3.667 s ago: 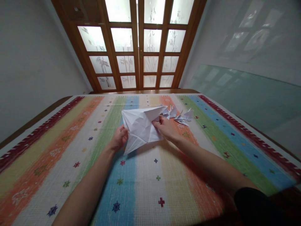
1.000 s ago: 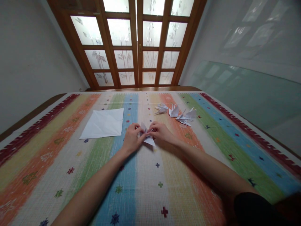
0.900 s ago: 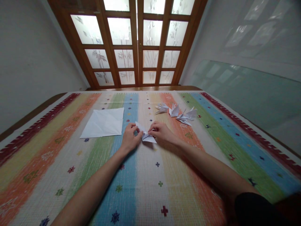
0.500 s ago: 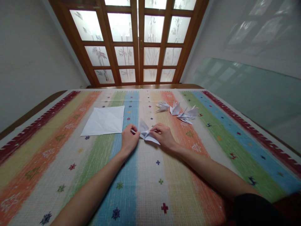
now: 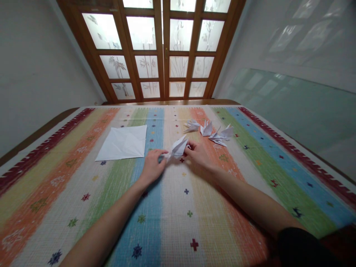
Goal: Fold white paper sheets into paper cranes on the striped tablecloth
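A small folded white paper figure hangs just above the striped cloth between my two hands. My left hand pinches its near left tip. My right hand is closed on its far right end. The figure's pointed flaps stick up between the fingers. Part of the paper is hidden behind my thumbs.
A flat white paper sheet lies on the cloth to the left. Three folded white paper figures sit in a row behind my right hand. The rainbow-striped tablecloth covers the table. Wooden glazed doors stand beyond the far edge.
The big creased sheet once held in both hands now lies flat at left. The small folded figure has been lifted off the cloth and turned, my right hand moving farther away.
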`<state>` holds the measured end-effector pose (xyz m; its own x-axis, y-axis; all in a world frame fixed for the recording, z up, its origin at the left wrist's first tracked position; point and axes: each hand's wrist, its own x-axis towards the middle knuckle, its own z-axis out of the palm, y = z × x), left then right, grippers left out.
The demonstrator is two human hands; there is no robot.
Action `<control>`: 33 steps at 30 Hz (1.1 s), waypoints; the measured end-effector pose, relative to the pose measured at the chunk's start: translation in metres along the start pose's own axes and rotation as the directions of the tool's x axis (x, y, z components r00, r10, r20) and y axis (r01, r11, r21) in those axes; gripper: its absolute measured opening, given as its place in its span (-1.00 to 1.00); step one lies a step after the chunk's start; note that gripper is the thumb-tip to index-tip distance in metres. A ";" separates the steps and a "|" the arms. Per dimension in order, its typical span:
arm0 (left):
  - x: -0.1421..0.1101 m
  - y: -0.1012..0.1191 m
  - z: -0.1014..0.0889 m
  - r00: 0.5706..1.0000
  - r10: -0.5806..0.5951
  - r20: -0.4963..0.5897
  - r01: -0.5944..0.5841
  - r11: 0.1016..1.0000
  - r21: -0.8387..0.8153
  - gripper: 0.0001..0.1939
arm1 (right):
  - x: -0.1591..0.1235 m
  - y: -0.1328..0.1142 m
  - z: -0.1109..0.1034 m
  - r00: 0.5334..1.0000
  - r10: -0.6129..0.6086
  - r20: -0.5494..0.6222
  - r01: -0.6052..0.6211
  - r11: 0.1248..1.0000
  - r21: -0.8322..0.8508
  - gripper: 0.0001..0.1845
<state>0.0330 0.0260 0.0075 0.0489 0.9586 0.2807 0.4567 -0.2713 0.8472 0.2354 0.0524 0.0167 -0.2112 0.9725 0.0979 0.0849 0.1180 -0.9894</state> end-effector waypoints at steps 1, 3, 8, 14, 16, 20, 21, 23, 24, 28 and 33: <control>-0.002 0.003 0.001 0.999 0.038 0.035 -0.039 0.999 0.018 -0.64 | 0.000 -0.004 -0.001 0.999 -0.054 0.000 0.054 0.996 -0.072 -0.92; -0.005 0.011 0.004 0.995 0.031 0.100 -0.026 0.999 -0.043 -0.51 | 0.001 -0.011 0.000 0.983 -0.182 -0.007 0.176 0.960 -0.217 -0.93; -0.005 0.022 0.010 0.994 -0.078 0.083 0.096 0.966 -0.238 -0.66 | 0.003 -0.022 0.006 0.925 -0.377 0.040 0.356 0.827 -0.436 -0.88; 0.002 0.016 0.018 0.942 -0.273 -0.192 0.159 0.873 -0.462 -0.81 | 0.003 -0.025 0.016 0.943 -0.334 0.015 0.314 0.870 -0.381 -0.84; 0.004 0.013 0.021 0.900 -0.376 -0.219 0.180 0.781 -0.598 -0.78 | 0.000 -0.025 0.018 0.941 -0.338 -0.002 0.314 0.877 -0.365 -0.77; 0.007 0.012 0.024 0.839 -0.515 -0.174 0.180 0.566 -0.804 -0.78 | -0.013 -0.022 0.021 0.915 -0.398 0.064 0.391 0.840 -0.376 -0.72; 0.007 0.011 0.024 0.838 -0.524 -0.151 0.178 0.525 -0.832 -0.79 | -0.017 -0.021 0.022 0.901 -0.421 0.100 0.425 0.814 -0.396 -0.72; 0.007 0.012 0.024 0.843 -0.525 -0.120 0.170 0.470 -0.866 -0.80 | -0.024 -0.018 0.024 0.874 -0.446 0.191 0.483 0.762 -0.431 -0.74; 0.007 0.012 0.024 0.846 -0.522 -0.113 0.165 0.457 -0.874 -0.79 | -0.027 -0.017 0.025 0.865 -0.441 0.239 0.502 0.750 -0.431 -0.74; 0.003 0.017 0.024 0.881 -0.465 -0.090 0.186 0.516 -0.836 -0.76 | -0.029 -0.013 0.030 0.908 -0.348 0.232 0.411 0.849 -0.332 -0.69; -0.001 0.023 0.025 0.930 -0.356 -0.093 0.181 0.662 -0.728 -0.72 | -0.017 -0.013 0.034 0.975 -0.188 -0.114 0.183 0.981 -0.058 -0.66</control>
<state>0.0656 0.0208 0.0159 -0.1994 0.9799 0.0012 -0.3353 -0.0693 0.9396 0.2049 0.0272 0.0243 -0.1110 0.9493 0.2941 0.1012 0.3052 -0.9469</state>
